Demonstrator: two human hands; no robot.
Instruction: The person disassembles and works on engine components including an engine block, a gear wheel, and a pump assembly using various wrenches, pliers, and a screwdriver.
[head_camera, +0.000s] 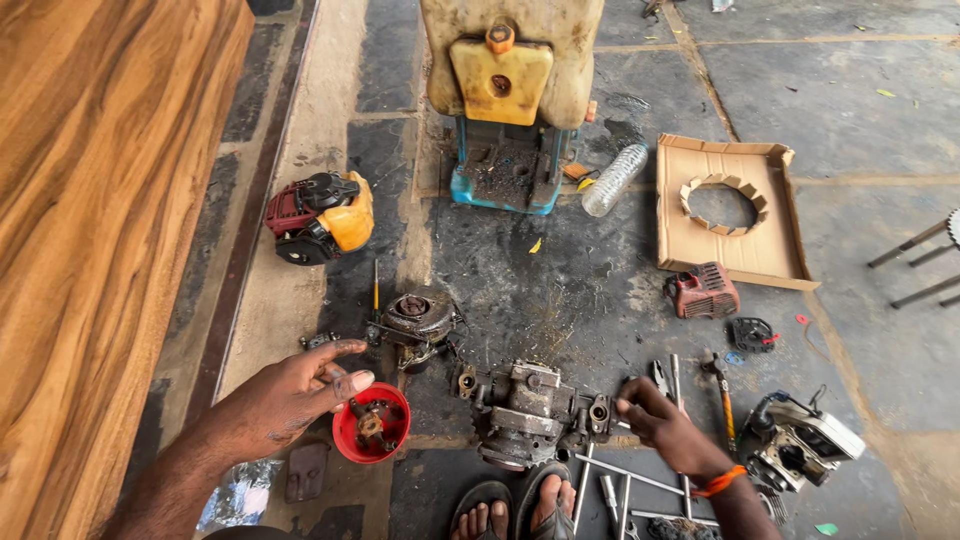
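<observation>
A red bowl (371, 423) on the floor holds small rusty metal parts; the left hand (290, 395) hovers at its rim, fingers loosely spread, gripping nothing. The right hand (660, 420) rests curled fingertips against the grey engine block (527, 412) between both hands; farther off, a cardboard box (728, 210) holds a cardboard ring

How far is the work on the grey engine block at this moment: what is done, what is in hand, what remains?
Done: the engine block lies stripped on the floor, with small parts collected in the red bowl and a red cover set aside. In hand: the right hand touches the block's right end; the left hand hovers at the bowl. Left: the wrenches, the hammer and other engine pieces lie loose, so nothing looks reassembled.
</observation>
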